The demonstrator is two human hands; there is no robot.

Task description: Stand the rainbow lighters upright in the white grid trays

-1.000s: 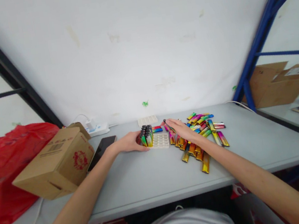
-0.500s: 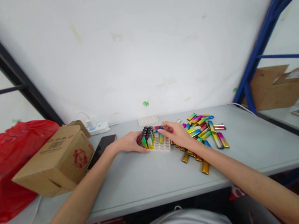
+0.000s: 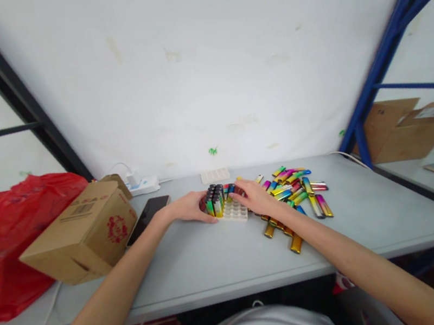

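A white tray (image 3: 236,212) with rows of slots lies on the grey table. Several shiny multicoloured lighters (image 3: 215,201) with dark tops stand upright in its left part. My left hand (image 3: 191,208) is curved around the left side of these lighters and the tray, thumb at the front edge. Over the back of the tray, my right hand (image 3: 250,194) pinches a lighter (image 3: 230,190) with a blue part showing. A loose pile of metallic lighters (image 3: 295,188) lies to the right, partly behind my right hand and forearm.
A second white tray (image 3: 214,175) lies near the wall. At left are a dark phone (image 3: 149,216), a cardboard box (image 3: 81,230), a red plastic bag (image 3: 3,246) and a power strip (image 3: 144,185). An open carton (image 3: 409,126) stands beyond the blue frame (image 3: 371,69).
My right hand has moved slightly left and back over the tray with its lighter. My left hand stays beside the tray. Another person's hand at the far right has gone out of view.
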